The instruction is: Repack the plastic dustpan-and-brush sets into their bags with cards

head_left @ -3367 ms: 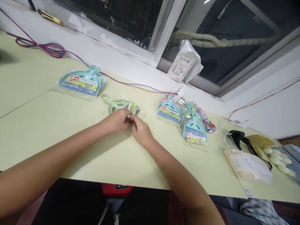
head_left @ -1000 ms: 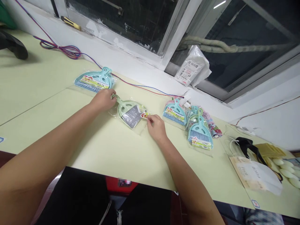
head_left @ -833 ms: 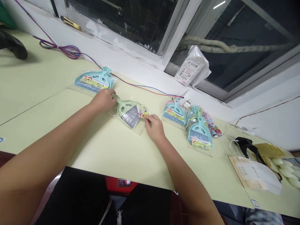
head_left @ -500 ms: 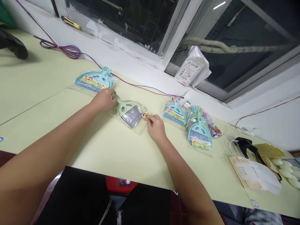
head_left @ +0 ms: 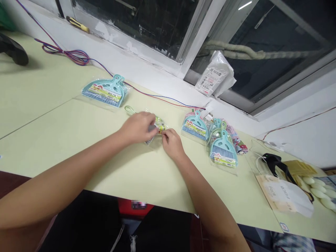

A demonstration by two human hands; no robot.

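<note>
A green dustpan and brush set in a clear bag lies on the table in front of me, its handle loop pointing to the upper left. My left hand is over the middle of it with bent fingers, hiding most of the pan and bristles. That hand is slightly blurred, and whether it grips the pack cannot be made out. At the pack's right end, my right hand pinches the edge by the printed label between thumb and fingers.
A blue bagged dustpan set lies at the upper left; several more sets lie to the right. Red and blue wires run along the wall. A white package leans by the window. A paper bag lies far right.
My left hand has left the handle end and moved right, over the middle of the green set. My right hand stays at the label end, and the set has hardly shifted.
</note>
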